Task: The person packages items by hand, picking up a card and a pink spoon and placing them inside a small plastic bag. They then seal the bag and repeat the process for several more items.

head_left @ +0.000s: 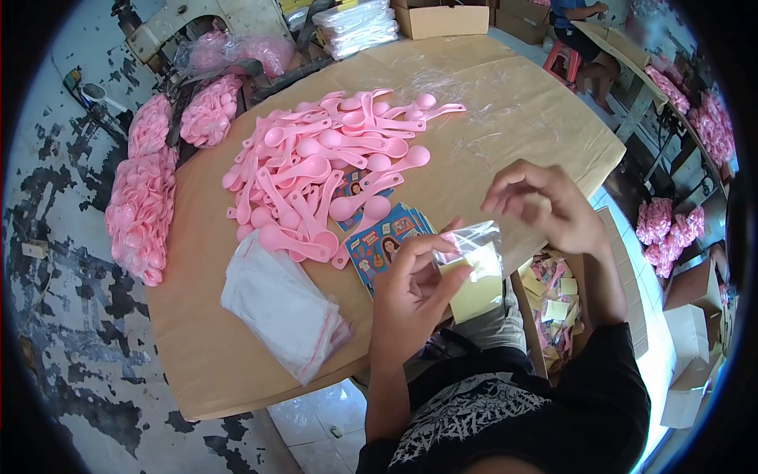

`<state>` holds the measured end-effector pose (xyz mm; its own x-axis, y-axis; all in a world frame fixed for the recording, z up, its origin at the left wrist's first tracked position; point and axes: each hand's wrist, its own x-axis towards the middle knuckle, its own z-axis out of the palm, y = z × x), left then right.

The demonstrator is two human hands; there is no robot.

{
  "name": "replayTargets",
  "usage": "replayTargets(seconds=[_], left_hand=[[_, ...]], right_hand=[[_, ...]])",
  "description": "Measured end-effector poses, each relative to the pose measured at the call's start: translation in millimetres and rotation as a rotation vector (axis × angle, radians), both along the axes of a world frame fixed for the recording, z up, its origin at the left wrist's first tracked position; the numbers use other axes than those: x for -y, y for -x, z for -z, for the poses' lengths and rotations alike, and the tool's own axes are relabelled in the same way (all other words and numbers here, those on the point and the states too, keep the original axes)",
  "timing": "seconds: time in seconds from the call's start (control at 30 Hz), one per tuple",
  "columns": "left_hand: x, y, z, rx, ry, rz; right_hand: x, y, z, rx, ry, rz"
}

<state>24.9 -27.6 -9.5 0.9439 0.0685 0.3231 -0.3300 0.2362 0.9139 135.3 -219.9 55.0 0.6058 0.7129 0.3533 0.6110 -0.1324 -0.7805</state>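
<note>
My left hand (414,284) is closed on a small clear plastic bag (479,272) with a pale yellow card in it, held above the table's near edge. My right hand (545,205) is raised just right of the bag, fingers loosely curled and apart, with nothing visible in them. Beyond my left hand lies a stack of blue printed cards (385,245). A large heap of pink plastic spoons (316,158) covers the table behind it, some lying on the cards. Left of my left wrist is a stack of flat clear bags (280,304).
The brown-covered table (537,103) carries thin plastic strips (474,103). By my right side stands a box (580,316) of packed bags. Bundles of pink spoons (142,213) lean at the left. Another person (580,39) sits at the far right.
</note>
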Motion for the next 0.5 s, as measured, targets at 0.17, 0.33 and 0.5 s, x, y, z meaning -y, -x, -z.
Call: replayTargets(seconds=[0.17, 0.33, 0.5], left_hand=[[-2, 20, -5, -0.051, -0.094, 0.034], [-77, 114, -12, 0.291, -0.383, -0.14], [-122, 140, -6, 0.058, -0.844, -0.817]], right_hand=[[3, 24, -9, -0.053, 0.217, -0.036], [56, 8, -41, 0.284, 0.795, -0.145], [-19, 24, -32, 0.317, 0.348, -0.201]])
